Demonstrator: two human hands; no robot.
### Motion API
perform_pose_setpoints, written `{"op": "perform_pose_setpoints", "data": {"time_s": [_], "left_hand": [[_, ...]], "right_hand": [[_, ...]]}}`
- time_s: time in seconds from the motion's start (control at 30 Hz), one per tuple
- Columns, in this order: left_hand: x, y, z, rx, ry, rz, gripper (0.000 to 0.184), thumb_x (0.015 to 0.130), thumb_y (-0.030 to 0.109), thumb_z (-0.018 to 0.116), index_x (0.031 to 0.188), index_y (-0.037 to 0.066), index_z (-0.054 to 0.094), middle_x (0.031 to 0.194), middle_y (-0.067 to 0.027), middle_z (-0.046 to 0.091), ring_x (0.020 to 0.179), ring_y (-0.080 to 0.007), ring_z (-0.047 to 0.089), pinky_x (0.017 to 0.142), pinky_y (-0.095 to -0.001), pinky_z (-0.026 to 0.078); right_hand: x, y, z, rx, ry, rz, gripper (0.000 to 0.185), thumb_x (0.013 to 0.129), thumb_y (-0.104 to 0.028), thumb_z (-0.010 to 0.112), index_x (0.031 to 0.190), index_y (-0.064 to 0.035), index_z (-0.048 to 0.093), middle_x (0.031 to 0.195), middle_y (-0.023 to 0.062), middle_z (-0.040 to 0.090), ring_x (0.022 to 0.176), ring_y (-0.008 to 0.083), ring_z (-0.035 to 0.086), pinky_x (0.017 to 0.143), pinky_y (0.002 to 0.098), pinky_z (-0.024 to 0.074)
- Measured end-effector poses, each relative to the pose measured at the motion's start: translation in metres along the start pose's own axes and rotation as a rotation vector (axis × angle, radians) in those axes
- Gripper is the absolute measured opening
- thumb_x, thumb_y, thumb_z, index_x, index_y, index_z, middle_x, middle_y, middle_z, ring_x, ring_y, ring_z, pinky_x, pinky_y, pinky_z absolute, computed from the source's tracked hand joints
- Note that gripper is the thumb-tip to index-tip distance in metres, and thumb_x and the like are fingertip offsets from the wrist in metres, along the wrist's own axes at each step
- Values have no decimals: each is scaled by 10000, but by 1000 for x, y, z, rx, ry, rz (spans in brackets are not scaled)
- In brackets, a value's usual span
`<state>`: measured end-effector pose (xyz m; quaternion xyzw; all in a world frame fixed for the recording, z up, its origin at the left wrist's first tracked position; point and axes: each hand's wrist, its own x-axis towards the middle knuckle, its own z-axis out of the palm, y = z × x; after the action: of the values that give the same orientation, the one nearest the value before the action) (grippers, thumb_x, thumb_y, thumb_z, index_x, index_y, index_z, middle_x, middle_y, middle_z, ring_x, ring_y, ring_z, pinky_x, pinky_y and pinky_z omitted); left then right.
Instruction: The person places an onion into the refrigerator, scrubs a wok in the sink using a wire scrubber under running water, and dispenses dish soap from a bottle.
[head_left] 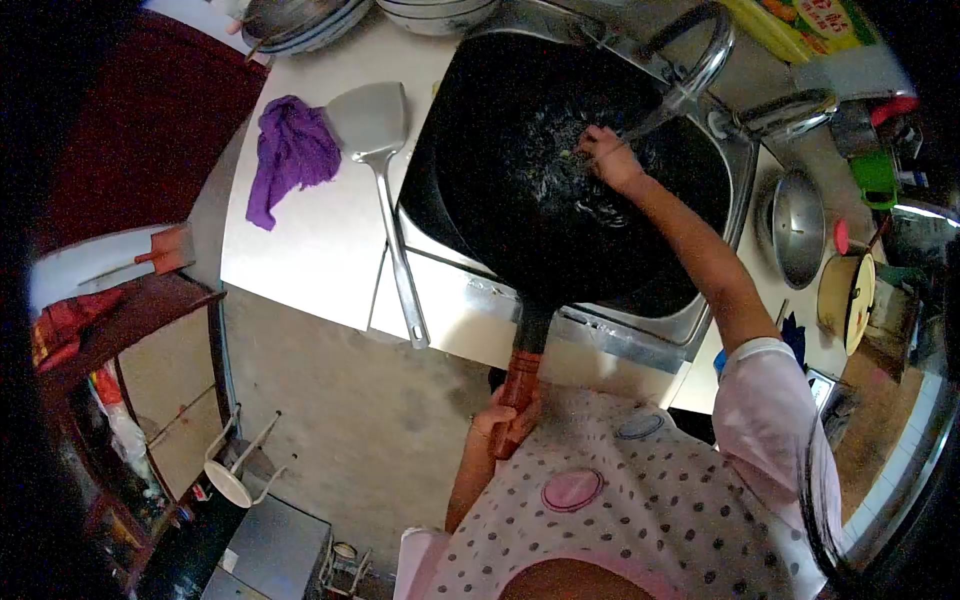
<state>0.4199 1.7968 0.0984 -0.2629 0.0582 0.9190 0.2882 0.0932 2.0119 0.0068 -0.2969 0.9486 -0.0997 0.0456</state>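
Note:
A large black wok (490,190) rests in the sink (741,190), with water pooled and rippling at its bottom. My left hand (496,418) is wrapped round the wok's reddish-brown handle (521,378), close to my body. Inside the wok, under the metal tap (718,60), is my right hand (608,157). Its fingers are curled together near the water; whatever they hold is too dark and small to make out. On the counter left of the wok lies a metal wok spatula (372,118). Its blade touches or nearly touches a crumpled purple cloth (284,158).
Stacked bowls (436,12) and a dark pan or dish (300,22) stand at the back left. Right of the sink are a steel basin (799,230) and a cream lidded pot (846,300). A small stool (232,484) stands on the floor at lower left.

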Motion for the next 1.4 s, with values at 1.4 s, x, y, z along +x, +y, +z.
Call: {"op": "perform_pose_setpoints", "data": {"time_s": [1.4], "left_hand": [[0, -25, 2, -98, -246, -89, 449, 656, 148, 583, 1011, 4, 348, 571, -66, 427, 402, -106, 390, 328, -208, 323]], "right_hand": [[-113, -44, -44, 284, -524, -147, 312, 525, 59, 548, 805, -75, 580, 939, 67, 500, 910, 247, 461, 797, 332, 375]]}}
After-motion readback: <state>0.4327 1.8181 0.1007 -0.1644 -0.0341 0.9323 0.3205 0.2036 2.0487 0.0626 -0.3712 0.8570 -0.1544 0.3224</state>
